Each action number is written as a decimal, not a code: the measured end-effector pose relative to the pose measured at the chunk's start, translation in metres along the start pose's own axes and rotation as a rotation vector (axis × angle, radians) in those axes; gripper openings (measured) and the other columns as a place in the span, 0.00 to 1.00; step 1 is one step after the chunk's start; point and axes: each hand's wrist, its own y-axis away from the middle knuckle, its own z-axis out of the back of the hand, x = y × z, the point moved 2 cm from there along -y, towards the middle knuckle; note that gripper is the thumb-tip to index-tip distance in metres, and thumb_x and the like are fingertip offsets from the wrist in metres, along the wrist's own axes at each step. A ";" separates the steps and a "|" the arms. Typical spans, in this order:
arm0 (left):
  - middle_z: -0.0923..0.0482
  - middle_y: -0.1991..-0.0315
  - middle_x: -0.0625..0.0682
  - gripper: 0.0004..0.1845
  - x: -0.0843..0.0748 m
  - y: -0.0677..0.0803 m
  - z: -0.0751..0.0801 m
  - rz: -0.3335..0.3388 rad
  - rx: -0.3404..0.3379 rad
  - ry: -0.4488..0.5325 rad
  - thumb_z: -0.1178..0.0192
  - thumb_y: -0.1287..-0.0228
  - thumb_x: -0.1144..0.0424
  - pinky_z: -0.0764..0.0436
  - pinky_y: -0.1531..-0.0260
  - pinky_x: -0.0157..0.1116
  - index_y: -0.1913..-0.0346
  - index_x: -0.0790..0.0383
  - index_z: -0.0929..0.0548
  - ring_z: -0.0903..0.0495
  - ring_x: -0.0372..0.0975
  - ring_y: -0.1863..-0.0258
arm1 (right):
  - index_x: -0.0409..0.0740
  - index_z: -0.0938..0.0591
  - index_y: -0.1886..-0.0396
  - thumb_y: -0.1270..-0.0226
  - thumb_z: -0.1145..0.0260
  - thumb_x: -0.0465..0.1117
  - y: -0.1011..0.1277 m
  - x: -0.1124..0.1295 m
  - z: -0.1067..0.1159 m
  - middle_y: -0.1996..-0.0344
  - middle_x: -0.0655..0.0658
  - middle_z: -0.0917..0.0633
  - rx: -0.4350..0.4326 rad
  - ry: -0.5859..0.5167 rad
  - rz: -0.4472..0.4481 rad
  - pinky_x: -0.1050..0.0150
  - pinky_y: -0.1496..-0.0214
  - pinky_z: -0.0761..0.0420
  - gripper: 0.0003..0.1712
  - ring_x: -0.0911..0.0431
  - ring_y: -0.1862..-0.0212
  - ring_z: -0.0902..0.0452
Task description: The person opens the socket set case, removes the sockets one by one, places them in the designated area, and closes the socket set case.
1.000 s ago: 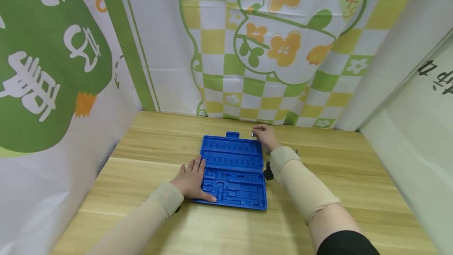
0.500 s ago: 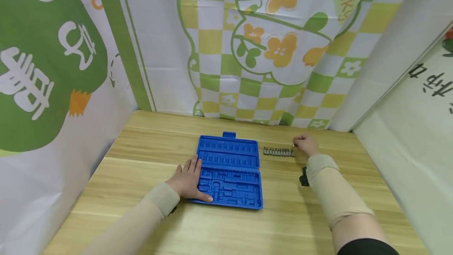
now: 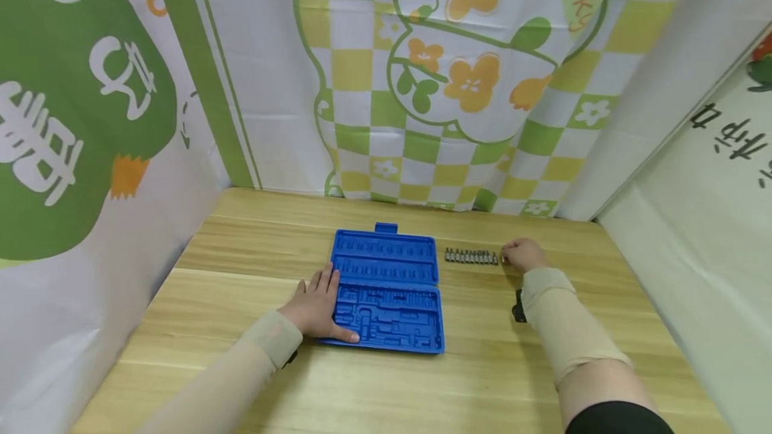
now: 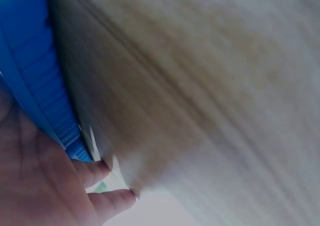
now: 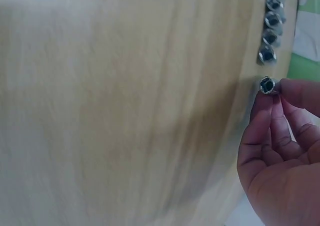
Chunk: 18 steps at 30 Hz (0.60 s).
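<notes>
An open blue plastic tool case [image 3: 386, 290] lies flat in the middle of the wooden table [image 3: 241, 253], its moulded slots bare. My left hand [image 3: 317, 310] rests flat on the case's left edge with straight fingers; in the left wrist view the case edge [image 4: 40, 80] shows beside the palm. Right of the case stands a row of several small metal bits [image 3: 472, 256]. My right hand [image 3: 523, 254] is at the row's right end and pinches one small metal bit [image 5: 266, 84] between thumb and fingertips, just beyond the last bit in the row [image 5: 266, 54].
Printed fabric walls [image 3: 422, 86] close in the table at the back and both sides. A black wrist strap [image 3: 519, 305] shows on the right forearm. Bare wood lies in front of the case and to its left.
My right hand moved from the case's top right corner out to the right end of the bit row, then lowered slightly toward the table. The left hand stayed on the case.
</notes>
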 end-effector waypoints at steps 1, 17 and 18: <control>0.66 0.18 0.69 0.75 0.001 0.000 0.000 0.003 -0.005 0.006 0.31 0.51 0.23 0.53 0.27 0.66 0.18 0.73 0.56 0.59 0.63 0.20 | 0.27 0.16 0.51 0.27 0.41 0.39 -0.002 0.000 -0.002 0.57 0.32 0.13 0.004 0.008 0.001 0.45 0.47 0.20 0.18 0.39 0.54 0.18; 0.66 0.18 0.68 0.75 0.002 -0.004 -0.001 0.019 -0.006 -0.040 0.32 0.51 0.23 0.49 0.27 0.65 0.18 0.72 0.56 0.57 0.63 0.20 | 0.27 0.15 0.56 0.30 0.40 0.41 -0.004 0.005 -0.006 0.56 0.30 0.14 -0.001 0.071 0.023 0.44 0.45 0.21 0.19 0.37 0.52 0.19; 0.66 0.18 0.68 0.75 0.002 -0.004 -0.001 0.022 -0.002 -0.044 0.33 0.51 0.22 0.50 0.27 0.65 0.18 0.72 0.57 0.58 0.62 0.20 | 0.27 0.15 0.55 0.30 0.39 0.42 -0.004 0.005 -0.006 0.55 0.30 0.14 0.003 0.070 0.024 0.43 0.45 0.21 0.19 0.37 0.51 0.19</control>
